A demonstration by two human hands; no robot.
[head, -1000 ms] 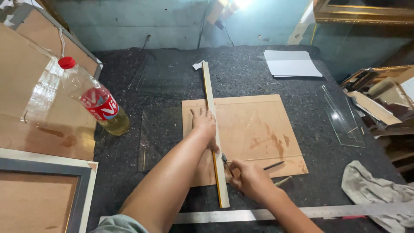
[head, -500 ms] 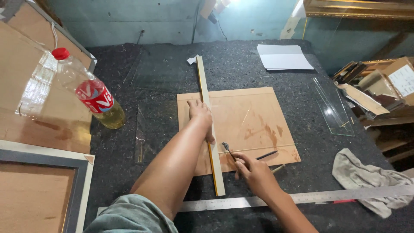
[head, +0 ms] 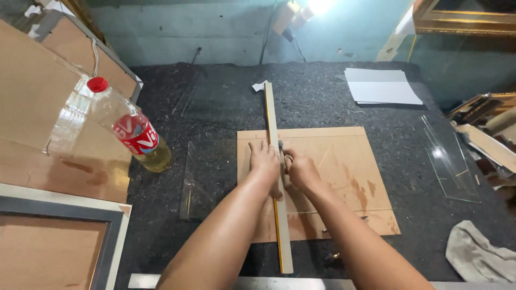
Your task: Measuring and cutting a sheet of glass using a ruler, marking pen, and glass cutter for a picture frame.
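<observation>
From the head camera we see our left hand (head: 264,161) pressed flat, fingers spread, on a long wooden straightedge (head: 276,177) that runs away from us across a brown board (head: 344,177) on the dark felt table (head: 322,102). Our right hand (head: 301,169) sits just right of the straightedge, touching it, closed around a small cutting tool (head: 281,156) whose tip meets the board at the ruler's edge; how tightly the fingers are curled we cannot tell. A clear glass sheet (head: 207,180) lies just left of our left hand, partly under the board. Farther left stands a tilted plastic bottle (head: 131,131) with a red cap, holding a little yellowish liquid at its base. Well right of the grip lie another glass pane (head: 449,158), white sheets (head: 381,86) and a grey rag (head: 478,255).
</observation>
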